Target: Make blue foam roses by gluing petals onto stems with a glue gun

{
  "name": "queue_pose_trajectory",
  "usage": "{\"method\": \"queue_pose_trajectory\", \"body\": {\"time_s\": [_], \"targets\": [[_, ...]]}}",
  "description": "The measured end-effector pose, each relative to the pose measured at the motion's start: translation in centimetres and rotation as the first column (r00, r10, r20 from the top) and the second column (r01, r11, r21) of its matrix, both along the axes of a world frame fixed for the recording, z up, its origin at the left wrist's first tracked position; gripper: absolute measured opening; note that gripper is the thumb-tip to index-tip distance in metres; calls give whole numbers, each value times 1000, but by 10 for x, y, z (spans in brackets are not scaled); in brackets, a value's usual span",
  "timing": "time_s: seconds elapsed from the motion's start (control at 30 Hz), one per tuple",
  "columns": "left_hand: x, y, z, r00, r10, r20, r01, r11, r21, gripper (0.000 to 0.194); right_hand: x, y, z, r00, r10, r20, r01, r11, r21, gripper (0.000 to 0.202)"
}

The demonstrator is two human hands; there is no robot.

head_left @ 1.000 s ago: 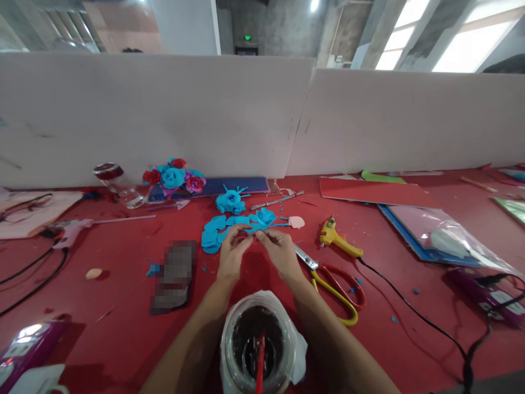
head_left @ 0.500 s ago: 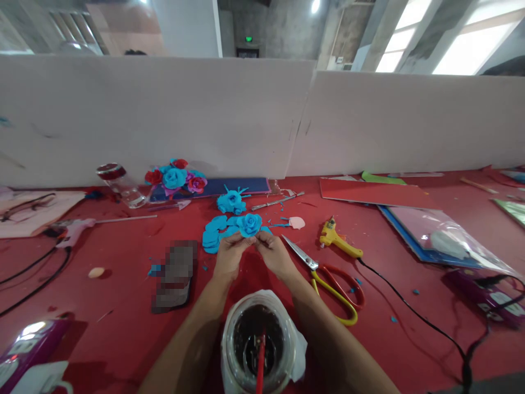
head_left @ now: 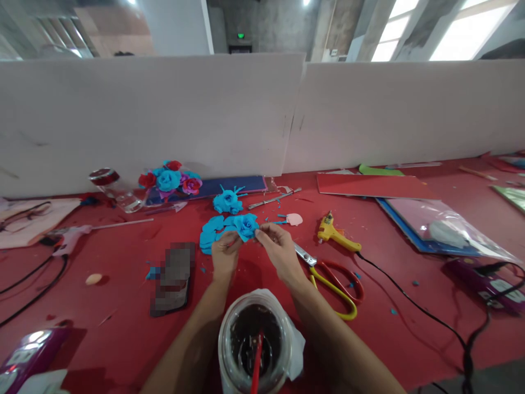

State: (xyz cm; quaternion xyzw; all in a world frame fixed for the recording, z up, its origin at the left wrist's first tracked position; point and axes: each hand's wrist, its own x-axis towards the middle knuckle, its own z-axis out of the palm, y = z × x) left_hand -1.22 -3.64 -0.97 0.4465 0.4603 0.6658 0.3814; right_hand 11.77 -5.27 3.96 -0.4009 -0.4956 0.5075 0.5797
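A blue craft rose [head_left: 246, 225] is held up between my two hands, above the red table. My left hand [head_left: 226, 249] is closed at the rose's lower left, fingertips pinched under it. On the other side, my right hand [head_left: 278, 245] pinches a petal edge between thumb and fingers. Loose blue petals [head_left: 210, 232] lie in a pile just behind my left hand. Beyond them sit more finished blue flowers [head_left: 228, 200]. Scissors [head_left: 328, 273] with red and yellow handles lie beside my right forearm.
A yellow glue gun [head_left: 336, 235] with a black cord lies to the right. Close to me stands a clear jar [head_left: 229, 350] with a red straw. A phone [head_left: 174, 279], a tilted bottle [head_left: 117, 189] and a flower bunch [head_left: 170, 179] are on the left; a white partition [head_left: 164, 109] stands behind.
My right hand has shifted to the rose's right side, its fingers more raised. The rose has turned and tilted, and its petal edge is now pinched. The view has moved slightly.
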Motion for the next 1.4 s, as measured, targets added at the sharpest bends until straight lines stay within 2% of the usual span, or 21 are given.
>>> {"method": "queue_pose_trajectory", "body": {"time_s": [0.1,0.3,0.57,0.8,1.03,1.13,1.2,1.3,1.4], "targets": [[5,-2,2,998,-48,45,47,999,26,10,-2,0,-1,998,6,-69,-10,999,-51,16],[13,-4,1,959,-83,272,92,995,-21,10,-3,-1,0,969,43,-241,-81,985,-150,13],[11,-4,0,962,-110,248,112,994,7,13,-2,-2,0,983,19,-181,-41,992,-122,12],[12,-4,-3,959,-129,254,130,991,13,16,-3,-2,0,969,22,-246,-56,989,-135,13],[12,-4,-4,956,-164,243,166,986,12,8,-3,-2,1,973,19,-229,-45,993,-111,13],[14,-3,-4,941,-168,293,175,985,2,10,-2,0,-1,967,-7,-256,-31,989,-146,11],[14,-2,-3,929,-124,348,144,989,-30,15,-1,1,-3,970,-34,-240,-5,987,-160,9],[14,-2,-3,912,-68,404,111,990,-84,17,-1,2,-7,992,-42,-117,28,993,-116,16],[13,-2,-5,910,-124,396,157,986,-51,14,-3,3,-12,1000,-2,28,2,1000,-11,21]]}}
